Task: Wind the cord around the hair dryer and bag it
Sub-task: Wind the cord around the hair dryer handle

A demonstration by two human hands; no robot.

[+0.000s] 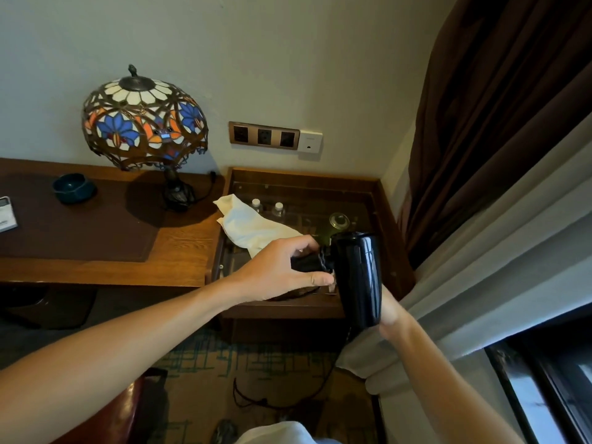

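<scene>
A glass-topped dark wooden counter (389, 225) stood below my hands, a crumpled white cloth bag (253, 224) lying on it. I held the glossy black hair dryer (358, 277) above its front edge, my right hand (389, 310) behind the barrel, its grip hidden. My left hand (282, 272) closed round the folded handle, pinching the black cord (325, 259), which trailed to the patterned carpet (256, 363).

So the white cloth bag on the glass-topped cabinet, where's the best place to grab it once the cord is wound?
Probably the near end of the white cloth bag, beside the left hand. It lies flat and diagonal on the glass-topped cabinet, far end overhanging the desk. Pinch from above, coming from the left, since the hair dryer occupies the right. Its opening isn't discernible.
</scene>
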